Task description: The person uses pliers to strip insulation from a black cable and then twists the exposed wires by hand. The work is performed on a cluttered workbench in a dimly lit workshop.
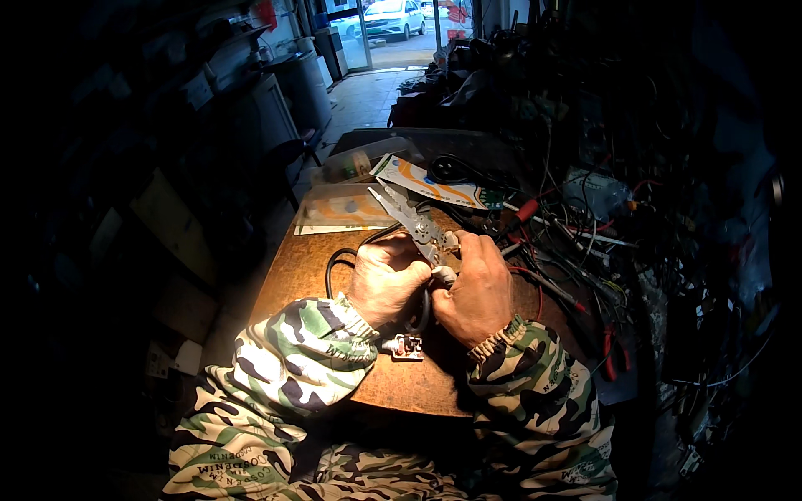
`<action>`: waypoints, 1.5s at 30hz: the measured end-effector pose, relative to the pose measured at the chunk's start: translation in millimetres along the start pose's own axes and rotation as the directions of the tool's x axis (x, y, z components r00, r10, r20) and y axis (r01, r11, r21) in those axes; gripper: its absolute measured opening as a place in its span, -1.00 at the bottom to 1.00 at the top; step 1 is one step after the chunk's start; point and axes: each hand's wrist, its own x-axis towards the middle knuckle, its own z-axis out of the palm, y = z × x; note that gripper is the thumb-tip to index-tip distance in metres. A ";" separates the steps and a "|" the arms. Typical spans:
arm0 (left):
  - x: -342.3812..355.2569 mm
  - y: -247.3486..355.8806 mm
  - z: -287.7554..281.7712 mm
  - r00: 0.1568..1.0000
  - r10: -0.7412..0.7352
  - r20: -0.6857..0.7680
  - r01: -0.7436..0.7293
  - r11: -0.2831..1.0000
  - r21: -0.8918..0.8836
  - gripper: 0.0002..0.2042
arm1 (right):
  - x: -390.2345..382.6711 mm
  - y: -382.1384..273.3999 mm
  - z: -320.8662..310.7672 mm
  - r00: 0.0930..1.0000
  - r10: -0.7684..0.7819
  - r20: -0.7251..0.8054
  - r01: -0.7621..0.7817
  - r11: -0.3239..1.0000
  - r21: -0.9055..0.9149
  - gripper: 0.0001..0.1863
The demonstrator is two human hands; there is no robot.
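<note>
In front of my chest, my two hands meet over the wooden table. My right hand [475, 288] is closed around metal wire-stripping pliers [420, 228], whose jaws point up and to the left. The handles are mostly hidden by my fingers. My left hand [384, 281] is closed on a black cable [333, 269], which loops out on its left side. Between the thumbs sits a small pale piece [444, 274], too small to name. Below the hands an opened plug [408, 347] with bare metal parts lies on the table.
Clear plastic packaging [341, 204] and a white-and-orange card package [434, 182] lie behind my hands. To the right is a tangle of wires with a red-handled probe [524, 212] and red-handled tool [609, 354]. The wooden table [284, 275] has its near edge before my lap.
</note>
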 end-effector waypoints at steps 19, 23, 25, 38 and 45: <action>-1.2 -3.4 -5.5 0.999 0.042 -0.011 -0.040 0.992 0.124 -0.88 | -1.0 -0.8 0.2 0.997 0.044 0.056 -0.045 0.999 0.012 -0.43; -1.3 -6.0 -5.1 0.999 0.039 -0.037 -0.038 0.999 0.038 -0.89 | -1.1 0.1 -0.1 0.999 0.020 0.051 -0.020 1.000 0.008 -0.41; -1.0 -7.0 -5.9 0.998 0.050 -0.034 -0.047 0.997 0.066 -0.90 | -1.0 0.1 -0.7 0.999 0.010 0.049 -0.010 1.000 0.008 -0.40; 0.9 -8.7 -11.9 1.000 -0.001 -0.013 0.002 0.994 0.107 -0.90 | -0.6 1.8 0.6 1.000 -0.015 0.024 0.015 1.000 0.015 -0.54; 1.8 -9.4 -13.2 1.000 0.008 -0.011 -0.006 0.990 0.139 -0.87 | -0.8 1.2 0.6 0.999 -0.001 0.032 0.000 1.000 0.011 -0.55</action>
